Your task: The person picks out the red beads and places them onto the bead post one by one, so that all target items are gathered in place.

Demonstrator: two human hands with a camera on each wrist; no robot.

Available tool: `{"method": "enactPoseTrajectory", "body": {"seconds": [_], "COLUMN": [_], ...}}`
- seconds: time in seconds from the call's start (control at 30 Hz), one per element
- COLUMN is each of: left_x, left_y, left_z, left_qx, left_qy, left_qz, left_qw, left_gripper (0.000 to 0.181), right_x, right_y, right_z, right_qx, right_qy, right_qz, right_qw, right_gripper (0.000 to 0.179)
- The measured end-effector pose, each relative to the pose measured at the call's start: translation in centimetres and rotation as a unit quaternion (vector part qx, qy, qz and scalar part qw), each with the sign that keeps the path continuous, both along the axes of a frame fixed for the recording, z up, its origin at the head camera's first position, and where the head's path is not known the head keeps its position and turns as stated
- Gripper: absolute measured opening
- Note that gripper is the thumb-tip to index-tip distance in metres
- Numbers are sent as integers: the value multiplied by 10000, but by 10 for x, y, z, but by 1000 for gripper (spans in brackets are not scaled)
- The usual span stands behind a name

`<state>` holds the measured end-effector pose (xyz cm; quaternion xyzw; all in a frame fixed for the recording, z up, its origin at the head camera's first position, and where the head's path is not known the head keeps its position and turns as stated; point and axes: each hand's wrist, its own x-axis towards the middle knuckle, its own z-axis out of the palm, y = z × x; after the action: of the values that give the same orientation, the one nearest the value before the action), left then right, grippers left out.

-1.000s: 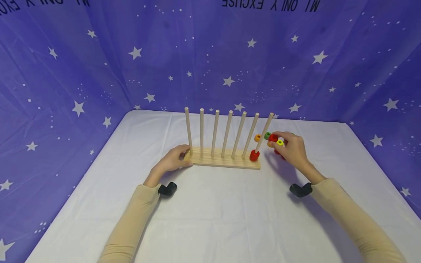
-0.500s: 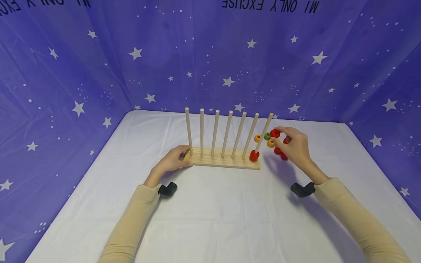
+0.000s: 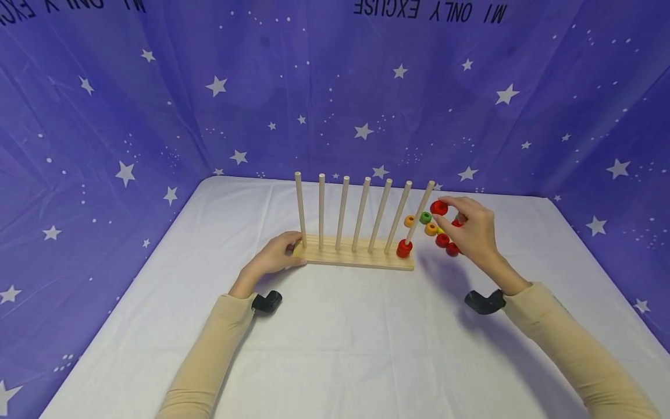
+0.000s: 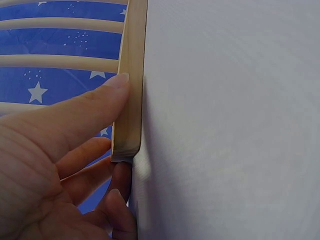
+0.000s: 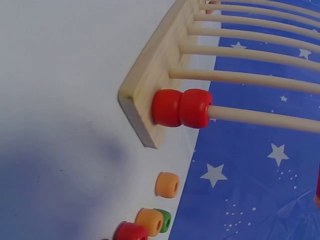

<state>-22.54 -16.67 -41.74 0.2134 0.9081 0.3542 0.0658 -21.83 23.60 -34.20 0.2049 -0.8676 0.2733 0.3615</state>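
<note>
A wooden base [image 3: 348, 256] carries a row of several upright pegs. My left hand [image 3: 274, 254] grips the base's left end; in the left wrist view the thumb [image 4: 112, 95] lies on its front face, with fingers behind and at its end. Two red beads [image 5: 195, 108] sit stacked at the foot of the rightmost peg [image 3: 420, 212]. To the right of that peg, my right hand [image 3: 473, 230] pinches another red bead [image 3: 438, 208] between thumb and fingertips, raised above the table. Only a sliver of this held bead shows at the right wrist view's edge.
Loose beads lie on the white tablecloth [image 3: 335, 343] right of the base: orange beads [image 3: 431, 228], a green bead [image 3: 426, 217], red beads [image 3: 442, 240] and a yellow one. The right hand partly covers some. A blue star-patterned curtain [image 3: 314, 87] surrounds the table.
My right hand has moved up and slightly right with the red bead, uncovering more loose beads beneath. The left hand has stayed on the base.
</note>
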Motion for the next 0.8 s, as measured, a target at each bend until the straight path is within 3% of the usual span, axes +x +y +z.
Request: {"method": "enactPoseTrajectory", "body": {"seconds": [0.4, 0.8], "left_x": [-1, -1], "left_y": [1, -4], "left_z": [-2, -3], "left_qx": [-120, 167], "left_qy": [19, 165], "left_qz": [38, -142], "left_qw": [9999, 9996], "left_gripper": [68, 69], "right_x": [8, 11], "right_y": [-8, -12], "right_z": [15, 30], "right_qx": [-327, -422], "right_qy": [364, 639], "right_qz": [179, 313], "right_qw": [9986, 9966], "right_gripper": [35, 36]}}
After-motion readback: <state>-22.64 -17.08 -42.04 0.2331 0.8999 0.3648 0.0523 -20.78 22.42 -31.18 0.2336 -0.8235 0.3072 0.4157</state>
